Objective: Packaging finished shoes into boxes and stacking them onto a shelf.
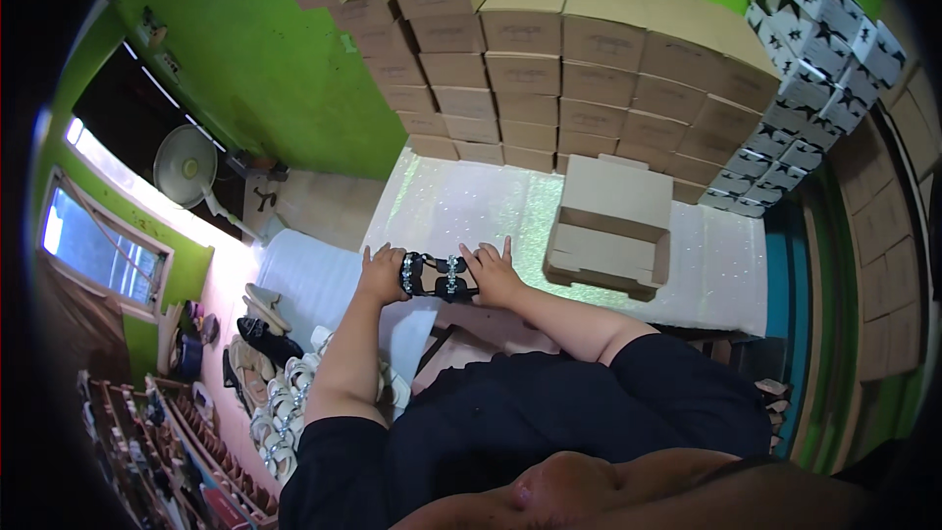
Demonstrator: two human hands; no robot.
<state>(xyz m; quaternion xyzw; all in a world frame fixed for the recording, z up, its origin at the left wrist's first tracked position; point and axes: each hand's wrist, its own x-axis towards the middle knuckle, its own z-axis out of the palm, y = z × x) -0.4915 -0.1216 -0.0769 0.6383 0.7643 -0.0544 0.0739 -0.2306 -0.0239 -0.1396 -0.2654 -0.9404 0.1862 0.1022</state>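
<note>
A pair of black sandals with sparkling jewelled straps is held up side by side near the front edge of the table. Around the outer side of the left sandal point(412, 275) my left hand point(384, 273) is closed. My right hand point(495, 275) grips the other sandal point(453, 280) from its right side, one finger raised. To the right of my hands, an open brown cardboard box point(608, 226) rests on the table with its lid flap standing up; its visible inside shows bare cardboard.
Stacked brown boxes point(530, 69) line the back of the white glittery table point(471, 196), beside star-patterned boxes point(785, 128). A fan point(186, 167) stands at the left. Several white jewelled sandals point(285, 402) lie on the floor lower left, near shoe racks point(186, 442).
</note>
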